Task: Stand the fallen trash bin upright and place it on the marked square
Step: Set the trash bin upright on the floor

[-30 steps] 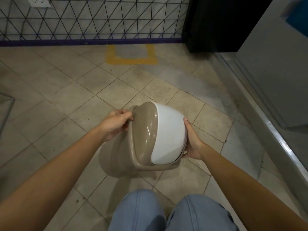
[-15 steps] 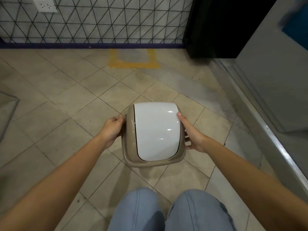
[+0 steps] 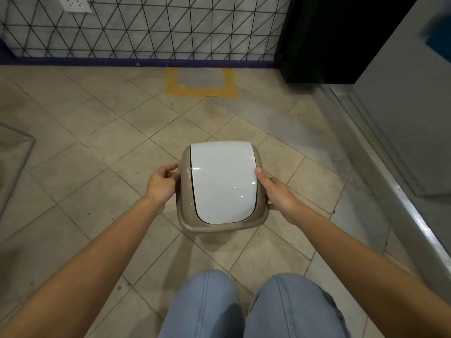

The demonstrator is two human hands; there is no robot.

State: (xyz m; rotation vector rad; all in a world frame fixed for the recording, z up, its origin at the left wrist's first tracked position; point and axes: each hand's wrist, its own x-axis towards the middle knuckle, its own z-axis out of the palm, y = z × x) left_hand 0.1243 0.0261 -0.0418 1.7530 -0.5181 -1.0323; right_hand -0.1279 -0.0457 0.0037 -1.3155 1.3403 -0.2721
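The trash bin [image 3: 220, 184] is beige with a white swing lid and is seen from straight above, upright, in the middle of the tiled floor. My left hand [image 3: 162, 182] grips its left rim and my right hand [image 3: 277, 191] grips its right rim. The bin's body is hidden under the lid, so I cannot tell whether its base touches the floor. The marked square [image 3: 201, 81], outlined in yellow tape, lies on the floor far ahead against the wall, well apart from the bin.
A wall with a black triangle pattern [image 3: 146, 28] and a purple skirting runs along the back. A black cabinet [image 3: 329, 37] stands at the back right, a grey panel [image 3: 402, 106] with a metal sill at the right. My knees in blue jeans [image 3: 249, 306] are below.
The bin has turned from lying tilted on its side to upright with its lid facing up. Both hands stayed on its sides, and it has shifted slightly forward.
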